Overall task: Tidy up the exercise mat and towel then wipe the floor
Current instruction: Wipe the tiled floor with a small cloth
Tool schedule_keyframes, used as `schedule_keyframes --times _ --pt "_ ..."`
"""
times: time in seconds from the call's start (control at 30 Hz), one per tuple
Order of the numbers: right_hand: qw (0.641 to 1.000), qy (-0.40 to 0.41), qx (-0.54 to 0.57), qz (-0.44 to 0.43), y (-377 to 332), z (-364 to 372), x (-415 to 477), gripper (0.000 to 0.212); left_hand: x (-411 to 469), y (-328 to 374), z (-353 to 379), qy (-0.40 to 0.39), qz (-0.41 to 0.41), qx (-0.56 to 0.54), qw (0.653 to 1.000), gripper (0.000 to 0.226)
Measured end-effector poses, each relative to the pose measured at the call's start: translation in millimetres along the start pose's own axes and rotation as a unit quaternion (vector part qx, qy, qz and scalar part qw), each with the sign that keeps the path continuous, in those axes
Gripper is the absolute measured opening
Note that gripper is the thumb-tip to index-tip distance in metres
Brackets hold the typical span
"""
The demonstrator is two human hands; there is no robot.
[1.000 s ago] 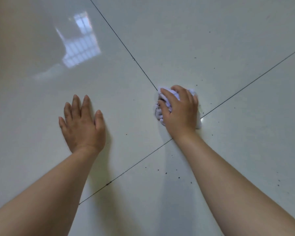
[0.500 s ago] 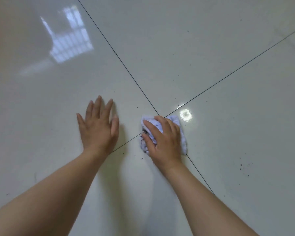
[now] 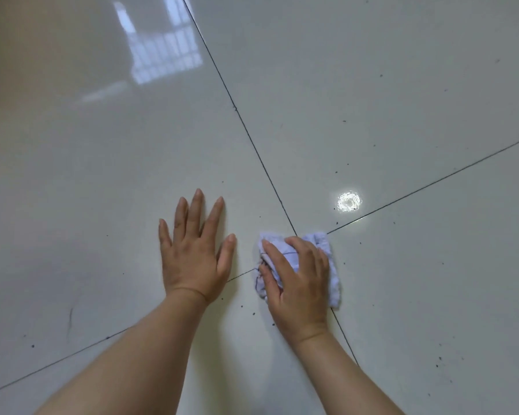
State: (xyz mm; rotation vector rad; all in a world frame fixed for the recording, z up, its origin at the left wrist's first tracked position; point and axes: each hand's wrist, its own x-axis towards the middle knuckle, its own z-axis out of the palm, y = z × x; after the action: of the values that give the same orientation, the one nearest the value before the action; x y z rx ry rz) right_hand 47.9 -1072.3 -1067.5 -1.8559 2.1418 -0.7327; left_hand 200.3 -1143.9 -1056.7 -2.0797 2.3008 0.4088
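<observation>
Nearest the camera, two bare forearms came in from the bottom edge w/ both hands down on the floor (image 3: 372, 85). The surface was glossy pale grey-white tile, large squares split by thin dark grout lines (image 3: 246, 130). Two of those lines crossed right where the cloth sat. Small dark specks (image 3: 253, 313) of grit lay scattered on the tiles, esp. around the wrists and off to the right side.

The left hand (image 3: 194, 259) lay flat, palm down, fingers spread & straight, pressed on bare tile w/ nothing under it. Its thumb pointed toward the cloth, near it but apart.

The right hand (image 3: 297, 283) sat just beside the left, palm down on a small bunched cloth (image 3: 330, 265), fingers curled over the top and bearing down on it. The cloth was soft, crumpled, pale lavender-white w/ a thin dark line or thread across one fold; a thicker hemmed edge stuck out on the right of the hand. It lay on the floor over the grout crossing, approx. centre of view.

Beyond the cloth, a bright round glare spot (image 3: 348, 201) shone on the tile, just above the grout line running right. Farther off, top left, the sheen carried a blurred window reflection (image 3: 162, 49) w/ bars, pale blue-white. The far left of the floor faded into a dim brownish tint. No walls or furniture were in view.
</observation>
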Motion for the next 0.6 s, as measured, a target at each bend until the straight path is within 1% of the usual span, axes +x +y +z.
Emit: schedule_keyframes --times 0.17,0.27,0.4,0.6 --pt "1.0 -0.022 -0.001 0.012 -2 -2 2 0.031 -1 1 1 0.012 -0.003 -0.005 1.0 0.061" --pt "1.0 -0.011 -0.012 0.005 -2 3 2 0.031 0 1 1 0.021 -0.003 -0.008 1.0 0.061" --pt "0.999 0.016 -0.034 0.024 -3 8 -1 0.031 0 0 3 0.035 -0.002 -0.014 0.999 0.061" --pt "0.998 0.023 -0.049 0.013 -3 6 -1 0.033 -3 0 3 0.049 0.009 -0.029 0.998 0.059"
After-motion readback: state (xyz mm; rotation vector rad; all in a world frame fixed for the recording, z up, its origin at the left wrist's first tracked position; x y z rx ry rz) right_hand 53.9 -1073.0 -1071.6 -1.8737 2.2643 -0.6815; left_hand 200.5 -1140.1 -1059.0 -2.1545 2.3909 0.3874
